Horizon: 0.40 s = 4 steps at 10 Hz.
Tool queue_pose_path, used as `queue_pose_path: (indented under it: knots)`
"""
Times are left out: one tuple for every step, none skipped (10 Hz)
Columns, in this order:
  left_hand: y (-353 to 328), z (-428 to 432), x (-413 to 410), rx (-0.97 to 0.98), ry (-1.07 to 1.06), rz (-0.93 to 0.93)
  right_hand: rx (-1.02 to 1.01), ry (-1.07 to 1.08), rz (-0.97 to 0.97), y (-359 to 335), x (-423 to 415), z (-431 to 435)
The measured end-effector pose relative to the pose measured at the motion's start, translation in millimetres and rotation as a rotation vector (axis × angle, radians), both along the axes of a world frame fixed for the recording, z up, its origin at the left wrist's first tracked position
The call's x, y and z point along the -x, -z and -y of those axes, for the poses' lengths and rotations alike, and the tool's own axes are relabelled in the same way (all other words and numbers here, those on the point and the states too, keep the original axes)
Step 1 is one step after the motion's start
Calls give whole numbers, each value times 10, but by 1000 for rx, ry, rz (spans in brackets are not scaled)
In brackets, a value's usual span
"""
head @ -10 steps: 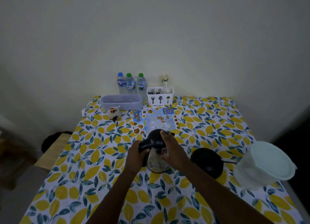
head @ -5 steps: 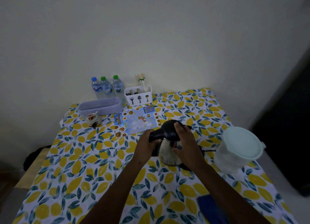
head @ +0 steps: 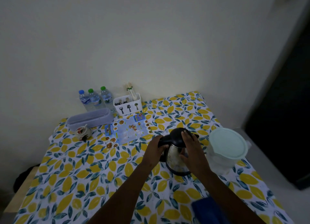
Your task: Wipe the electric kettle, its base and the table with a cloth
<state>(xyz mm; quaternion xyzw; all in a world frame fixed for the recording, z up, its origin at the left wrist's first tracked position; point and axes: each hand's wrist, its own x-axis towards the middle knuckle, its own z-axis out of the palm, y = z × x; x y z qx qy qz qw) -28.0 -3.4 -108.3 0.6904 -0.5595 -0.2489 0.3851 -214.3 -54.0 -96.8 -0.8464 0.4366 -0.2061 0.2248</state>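
Observation:
A steel electric kettle (head: 174,158) with a black lid and handle stands on its black base (head: 180,173) on the lemon-print table (head: 87,176). My left hand (head: 155,149) grips the black handle on the kettle's left side. My right hand (head: 191,148) lies over the lid and down the kettle's right flank. Only the front rim of the base shows under the kettle. A blue cloth (head: 207,210) lies at the table's near edge, partly hidden by my right forearm.
A lidded translucent jug (head: 226,148) stands just right of the kettle. At the back are three water bottles (head: 94,98), a white cutlery holder (head: 128,105), a lilac box (head: 89,118), a small ceramic jar (head: 83,132) and a printed leaflet (head: 128,129).
Both hands carried the kettle to the right and set it on its base, which lay bare one second ago. The blue cloth has come into view.

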Motion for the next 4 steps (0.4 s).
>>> queue_pose_path:
  knots:
    - [-45, -44, 16, -42, 1, 69, 4, -15, -22, 17, 16, -25]
    - [-87, -119, 34, -79, -9, 118, 42, 3, -102, -1, 11, -51]
    - [-113, -237, -54, -49, -39, 265, 200, 64, -224, -71, -99, -86]
    - [-262, -327, -166, -8, -53, 349, 275, 17, -211, -191, -219, -100]
